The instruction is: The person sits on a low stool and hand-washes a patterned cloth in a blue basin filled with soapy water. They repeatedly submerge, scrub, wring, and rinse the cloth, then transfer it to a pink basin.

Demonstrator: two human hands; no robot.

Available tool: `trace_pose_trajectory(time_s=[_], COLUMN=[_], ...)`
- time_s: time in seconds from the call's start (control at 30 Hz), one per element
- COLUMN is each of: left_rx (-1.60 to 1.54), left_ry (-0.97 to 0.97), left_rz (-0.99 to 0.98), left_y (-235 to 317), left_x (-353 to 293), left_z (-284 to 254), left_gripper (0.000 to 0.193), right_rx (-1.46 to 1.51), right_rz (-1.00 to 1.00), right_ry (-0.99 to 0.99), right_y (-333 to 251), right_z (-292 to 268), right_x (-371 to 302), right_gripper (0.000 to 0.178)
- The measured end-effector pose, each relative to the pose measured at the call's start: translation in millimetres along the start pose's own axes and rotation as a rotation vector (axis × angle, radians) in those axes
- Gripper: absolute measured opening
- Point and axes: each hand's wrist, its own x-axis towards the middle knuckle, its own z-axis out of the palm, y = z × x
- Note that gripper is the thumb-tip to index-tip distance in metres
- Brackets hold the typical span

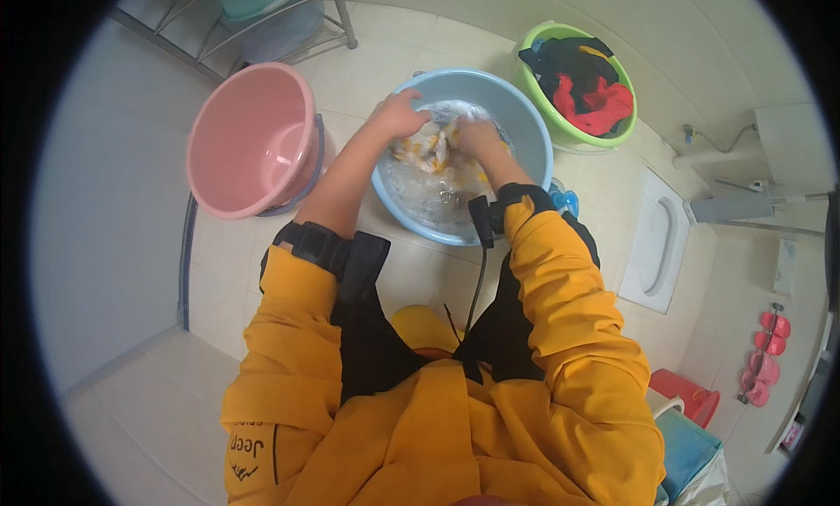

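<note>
A light-blue basin (535, 126) stands on the floor before me, with foamy water in it. A wet, wadded white-and-yellow cloth (426, 156) lies in the suds. My left hand (399, 117) is over the basin's upper left rim beside the cloth, thumb and fingers apart. Down in the basin, my right hand (479, 138) closes on the cloth's right part; foam and the back of the hand hide some fingers. Both forearms are bare below pushed-up yellow sleeves, with black straps around them.
A pink bucket (254, 143) stands left of the basin. At its upper right is a green bucket (560, 128) with dark and red clothes (599, 105). A squat toilet (654, 243) is set in the floor at right, and a metal rack (343, 20) stands upper left.
</note>
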Motion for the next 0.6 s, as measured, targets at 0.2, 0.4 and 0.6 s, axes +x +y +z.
trace_pose_trajectory(time_s=[0.2, 0.4, 0.6], left_rx=[0.052, 0.154, -0.273], left_ry=[-0.119, -0.276, -0.29], left_rz=[0.087, 0.197, 0.502], left_y=[5.6, 3.4, 32.4], left_x=[-2.5, -9.4, -22.9], left_z=[-21.3, -7.5, 9.3], left_gripper=[0.052, 0.082, 0.086], right_rx=[0.887, 0.073, 0.528], right_rz=[0.398, -0.001, -0.172], right_ry=[-0.191, -0.454, 0.181], right_y=[-13.7, -20.5, -21.4], right_z=[43.5, -77.1, -211.3], right_x=[-23.0, -21.6, -102.6], right_gripper=[0.029, 0.04, 0.037])
